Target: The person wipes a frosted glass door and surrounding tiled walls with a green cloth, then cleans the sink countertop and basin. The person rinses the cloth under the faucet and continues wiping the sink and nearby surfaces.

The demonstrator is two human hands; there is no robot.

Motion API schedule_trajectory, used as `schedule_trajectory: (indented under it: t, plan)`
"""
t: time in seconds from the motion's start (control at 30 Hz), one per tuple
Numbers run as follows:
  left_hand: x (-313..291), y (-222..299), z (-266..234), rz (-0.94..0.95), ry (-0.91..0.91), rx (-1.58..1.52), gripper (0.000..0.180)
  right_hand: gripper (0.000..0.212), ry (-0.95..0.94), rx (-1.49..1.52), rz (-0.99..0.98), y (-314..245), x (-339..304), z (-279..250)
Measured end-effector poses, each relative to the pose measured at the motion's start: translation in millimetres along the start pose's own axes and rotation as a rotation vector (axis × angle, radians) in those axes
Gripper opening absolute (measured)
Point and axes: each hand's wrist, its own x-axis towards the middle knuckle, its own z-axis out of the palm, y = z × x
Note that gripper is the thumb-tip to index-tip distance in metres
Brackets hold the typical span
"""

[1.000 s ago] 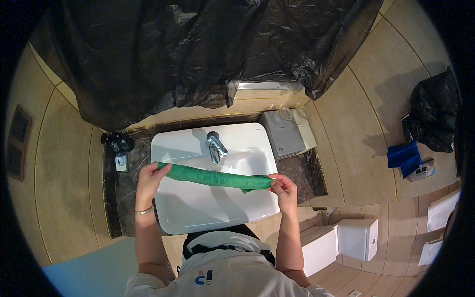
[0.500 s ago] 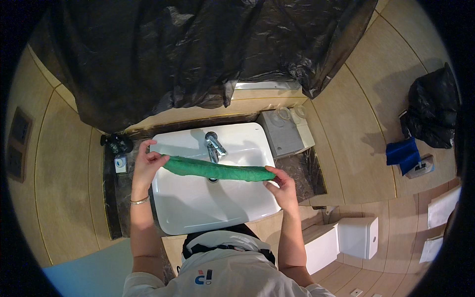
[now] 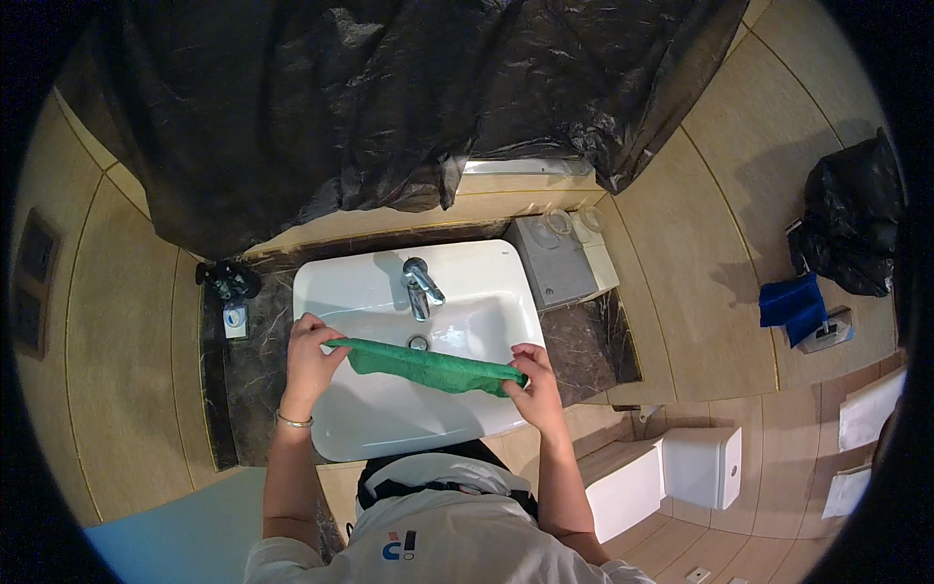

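A green cloth [image 3: 423, 368] is stretched between my two hands over the white sink basin [image 3: 389, 423]. My left hand [image 3: 313, 356] pinches its left end, and a bracelet circles that wrist. At the other end, my right hand [image 3: 533, 385] grips the cloth between thumb and fingers. The cloth slopes slightly down to the right, and its lower edge droops. Just beyond it are the round metal drain [image 3: 417, 344] and the chrome faucet [image 3: 419, 289].
Right of the sink, a grey box [image 3: 555, 261] stands on the dark marble counter [image 3: 593, 355] with clear glasses behind. A small white box [image 3: 235, 321] lies at left. Black plastic sheeting [image 3: 321, 107] hangs over the far wall. A white toilet [image 3: 671, 472] is at right.
Both hands have come nearer to my body and closer together, bringing the green cloth down across the basin. It now sags more, and the drain shows above it.
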Motion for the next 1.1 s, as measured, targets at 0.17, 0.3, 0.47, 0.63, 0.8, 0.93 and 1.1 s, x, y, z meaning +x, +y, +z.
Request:
schedule_trajectory:
  t: [0.17,0.3,0.47,0.63,0.8,0.93,1.1]
  plan:
    - [-3.5,-5.6,-2.7,-0.042,-0.009,-0.022,0.017,0.014,-0.065,0.476,0.339,11.5,-6.7,-5.1]
    - [-4.8,-6.6,-9.4,0.027,-0.090,-0.025,0.019,0.008,-0.054,0.636,0.382,8.0,-7.6,-17.1]
    - [-7.9,-5.0,-13.2,-0.005,-0.139,-0.057,0.022,0.006,-0.071,0.690,0.397,3.4,-10.2,-25.6]
    - [-7.4,2.4,-13.6,-0.468,-0.287,-0.196,0.021,0.009,0.003,0.320,0.152,-1.9,-15.4,-26.8]
    - [-17.2,27.0,2.0,-0.235,0.160,-0.644,0.027,0.016,-0.160,0.473,0.044,-65.9,-48.9,-55.3]
    - [-7.3,89.5,30.8,-0.380,0.093,-1.860,0.027,0.022,-0.331,0.675,-0.348,-99.4,-26.7,-42.2]
    - [-39.8,108.9,97.7,-0.437,-0.777,-2.018,0.044,0.024,-0.142,1.515,0.732,-74.2,-21.8,68.7]
